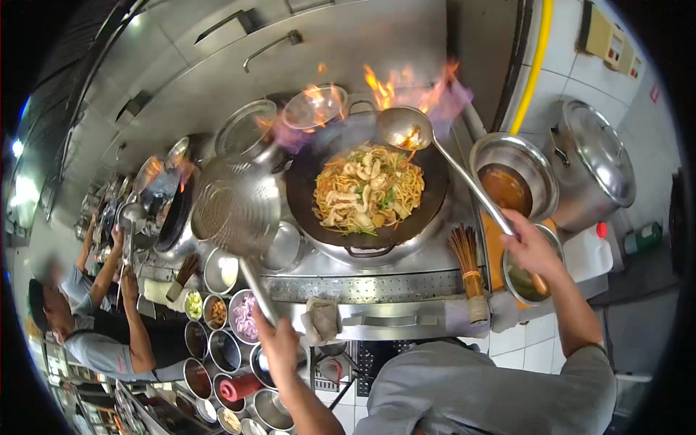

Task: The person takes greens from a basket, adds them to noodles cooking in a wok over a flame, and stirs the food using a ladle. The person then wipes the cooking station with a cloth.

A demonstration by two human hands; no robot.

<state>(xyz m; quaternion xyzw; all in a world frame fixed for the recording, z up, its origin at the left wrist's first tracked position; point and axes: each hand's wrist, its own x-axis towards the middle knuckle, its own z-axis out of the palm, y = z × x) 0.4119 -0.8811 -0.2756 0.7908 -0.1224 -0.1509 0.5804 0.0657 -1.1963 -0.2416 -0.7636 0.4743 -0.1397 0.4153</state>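
Note:
My left hand (274,342) is closed around the metal handle of a large perforated strainer (225,206), held up to the left of the wok. With its fingers wrapped round the handle, my right hand (533,250) grips a long ladle (471,177), whose bowl hangs over the wok's far right rim. Noodles (370,192) with pale strips and green bits lie heaped in the dark wok (301,199). Flames (413,87) rise behind the wok's far edge.
A steel bowl of brown liquid (504,192) and a lidded pot (594,156) stand at right. A bamboo brush (467,264) leans at the counter's front. Ingredient tins (225,351) crowd the lower left. Co-workers, one in a grey shirt (105,351), stand at other woks on the left.

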